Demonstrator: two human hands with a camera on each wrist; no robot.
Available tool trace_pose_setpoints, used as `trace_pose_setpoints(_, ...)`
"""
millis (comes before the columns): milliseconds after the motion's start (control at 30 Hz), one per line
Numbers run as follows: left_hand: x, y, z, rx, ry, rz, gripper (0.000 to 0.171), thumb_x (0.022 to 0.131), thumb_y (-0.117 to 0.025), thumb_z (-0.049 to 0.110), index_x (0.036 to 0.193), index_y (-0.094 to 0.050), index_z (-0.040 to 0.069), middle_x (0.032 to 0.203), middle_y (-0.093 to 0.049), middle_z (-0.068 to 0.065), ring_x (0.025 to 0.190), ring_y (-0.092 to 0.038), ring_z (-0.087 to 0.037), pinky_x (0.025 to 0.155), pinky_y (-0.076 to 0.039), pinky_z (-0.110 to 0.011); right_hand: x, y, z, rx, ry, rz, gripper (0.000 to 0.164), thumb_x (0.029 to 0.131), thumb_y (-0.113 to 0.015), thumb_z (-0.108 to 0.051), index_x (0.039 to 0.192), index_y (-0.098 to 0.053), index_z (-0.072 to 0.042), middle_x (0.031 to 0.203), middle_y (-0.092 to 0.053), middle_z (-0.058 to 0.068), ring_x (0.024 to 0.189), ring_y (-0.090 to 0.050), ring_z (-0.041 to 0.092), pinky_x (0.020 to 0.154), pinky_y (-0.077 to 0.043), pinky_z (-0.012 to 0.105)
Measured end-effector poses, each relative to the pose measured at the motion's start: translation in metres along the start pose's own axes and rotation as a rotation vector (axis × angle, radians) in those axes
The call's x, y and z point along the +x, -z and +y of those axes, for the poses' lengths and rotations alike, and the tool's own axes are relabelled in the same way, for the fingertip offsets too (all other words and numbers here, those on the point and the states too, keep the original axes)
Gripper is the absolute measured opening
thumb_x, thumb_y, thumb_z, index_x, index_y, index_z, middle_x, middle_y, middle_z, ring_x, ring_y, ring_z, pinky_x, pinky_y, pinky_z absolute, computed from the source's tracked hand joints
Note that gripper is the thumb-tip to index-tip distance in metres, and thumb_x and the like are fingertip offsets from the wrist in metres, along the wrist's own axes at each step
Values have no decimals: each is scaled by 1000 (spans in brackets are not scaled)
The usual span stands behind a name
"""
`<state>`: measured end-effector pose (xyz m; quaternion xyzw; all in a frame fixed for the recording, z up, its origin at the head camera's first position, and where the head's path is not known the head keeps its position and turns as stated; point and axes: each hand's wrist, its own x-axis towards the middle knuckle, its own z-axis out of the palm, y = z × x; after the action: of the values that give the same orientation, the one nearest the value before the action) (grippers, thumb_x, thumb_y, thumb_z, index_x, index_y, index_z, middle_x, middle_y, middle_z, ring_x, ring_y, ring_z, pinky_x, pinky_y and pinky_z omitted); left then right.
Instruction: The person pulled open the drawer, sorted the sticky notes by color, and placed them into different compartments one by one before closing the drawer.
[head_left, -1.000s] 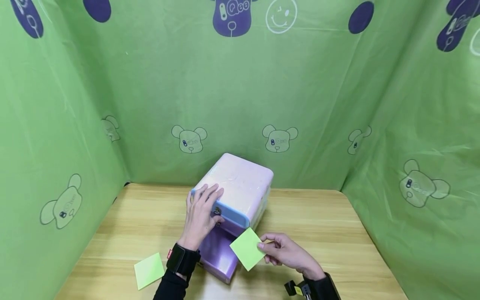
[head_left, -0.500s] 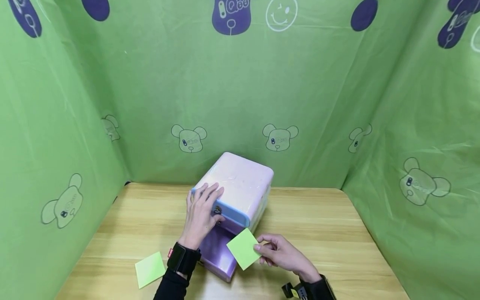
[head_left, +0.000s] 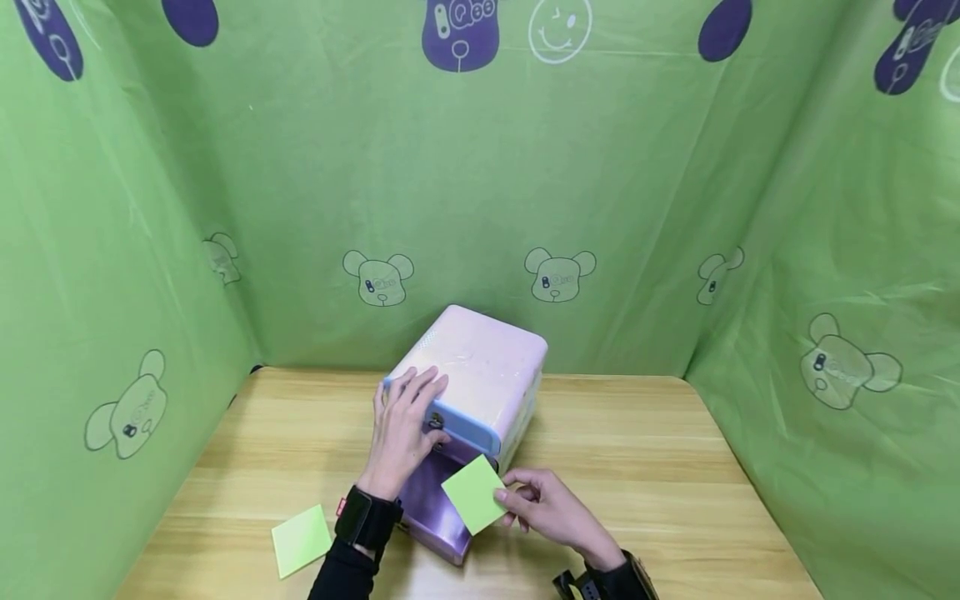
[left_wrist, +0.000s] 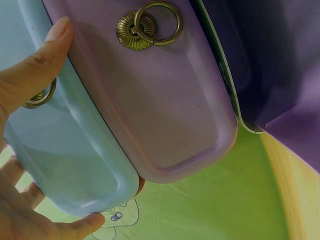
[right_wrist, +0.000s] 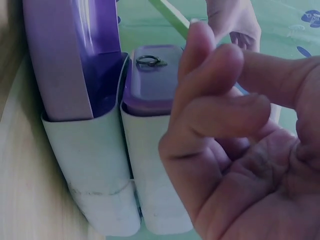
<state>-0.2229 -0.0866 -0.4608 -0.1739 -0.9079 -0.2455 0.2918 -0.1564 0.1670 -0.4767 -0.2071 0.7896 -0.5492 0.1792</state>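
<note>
A small box of stacked drawers (head_left: 480, 358) stands angled on the table, pale pink on top. Its lowest purple drawer (head_left: 431, 500) is pulled out toward me. My left hand (head_left: 397, 437) holds the box's upper front edge, fingers over the top and thumb across the blue drawer front (left_wrist: 75, 145). Between thumb and fingers, my right hand (head_left: 551, 508) pinches a green sticky note (head_left: 474, 493) by its right corner, over the right side of the pulled-out drawer. Only the note's thin edge (right_wrist: 171, 17) shows in the right wrist view.
Another green sticky note (head_left: 302, 540) lies on the wooden table (head_left: 637, 450), left of my left wrist. Brass ring pulls (left_wrist: 160, 24) stick out from the drawer fronts. Green printed cloth (head_left: 465, 183) surrounds the table at the back and both sides.
My right hand has moved left with the pinched sticky note, bringing it further over the pulled-out drawer. The left hand and the box have stayed in place.
</note>
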Motion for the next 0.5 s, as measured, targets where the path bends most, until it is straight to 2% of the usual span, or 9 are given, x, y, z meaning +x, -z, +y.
trace_pose_setpoints(100,0,0,0,-2,-1,7,93,51,-98,26,137,-62,21,147,-60,-2,138,-50,-33,115,-28,-75,2,-4,-2,-4,15,18,23,100,-63,-19,110,-69,1,82,-72,28,58,-62,3,50,-52,21)
trace_pose_setpoints(267,0,0,0,-2,-3,15,93,50,-98,25,136,-62,20,146,-61,-2,138,-51,-34,115,-28,-75,6,-11,-3,-9,10,48,24,100,-63,-17,112,-69,2,84,-72,31,57,-62,3,48,-50,20)
trace_pose_setpoints(367,0,-1,-1,-3,-5,16,94,50,-98,25,136,-62,20,147,-60,-3,138,-51,-34,115,-28,-75,8,-15,-2,-27,1,76,25,99,-64,-17,113,-69,3,84,-73,30,56,-62,3,47,-51,21)
trace_pose_setpoints(500,0,-1,-1,-3,-5,15,94,51,-98,25,137,-62,21,147,-60,-3,138,-51,-33,116,-28,-75,12,-19,0,-55,-4,106,27,98,-65,-18,115,-69,3,83,-74,27,53,-59,3,44,-46,19)
